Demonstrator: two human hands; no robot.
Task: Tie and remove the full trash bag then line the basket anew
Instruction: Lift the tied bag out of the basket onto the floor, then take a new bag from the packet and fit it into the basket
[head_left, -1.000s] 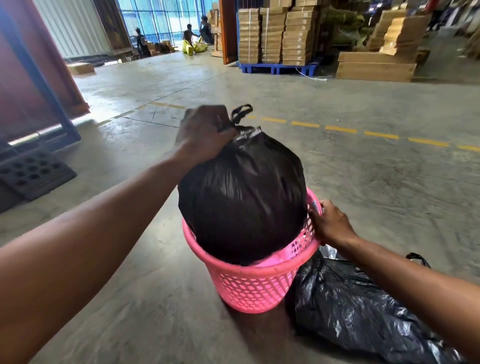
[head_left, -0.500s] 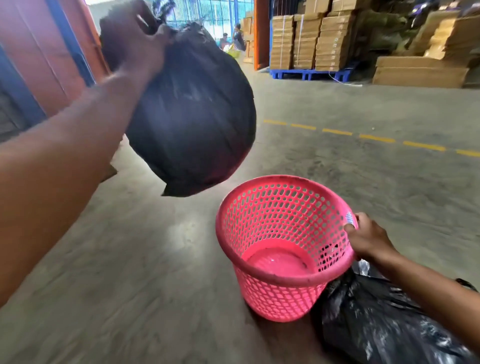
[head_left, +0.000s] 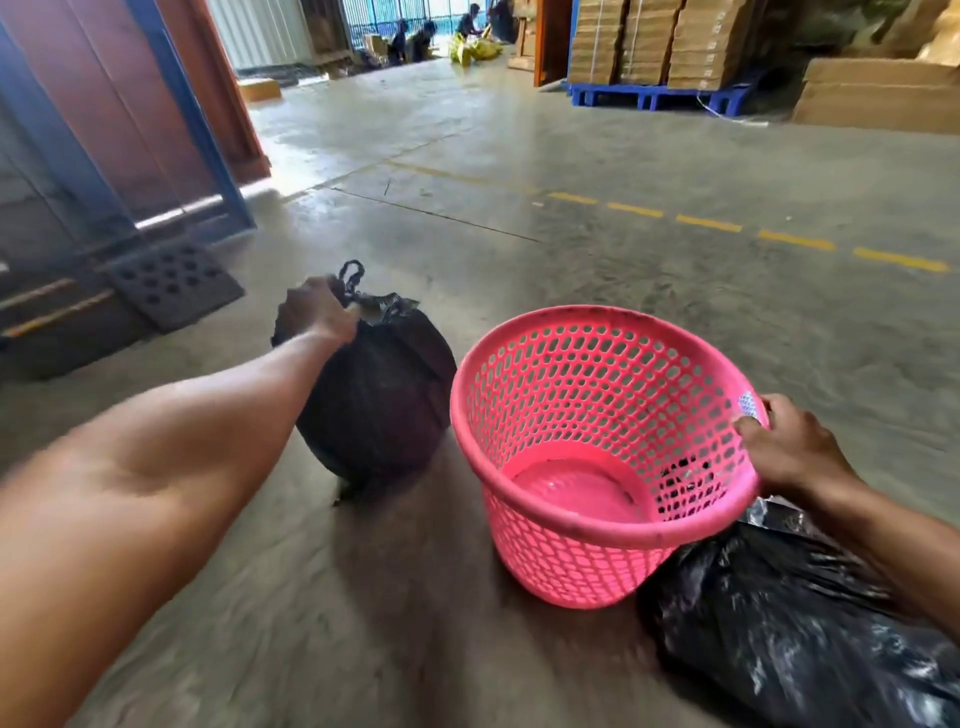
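The full black trash bag (head_left: 384, 405), tied at the top, rests on the concrete floor just left of the pink perforated basket (head_left: 571, 525). My left hand (head_left: 314, 312) grips the bag's knotted neck. The basket is tilted toward me, with nothing inside it. My right hand (head_left: 789, 447) holds the basket's right rim. Another black plastic bag (head_left: 789, 639) lies crumpled on the floor at the basket's right, partly under my right forearm.
A dark perforated mat (head_left: 171, 283) and a blue-framed rack (head_left: 192, 124) stand at the left. Stacked cartons on a blue pallet (head_left: 660, 96) are far back right. A dashed yellow line (head_left: 711, 223) crosses the floor. People sit at the far doorway.
My left hand lifted the tied bag out of the basket, swung it up and to the left, then lowered it onto the floor beside the basket. My right hand stayed on the rim.
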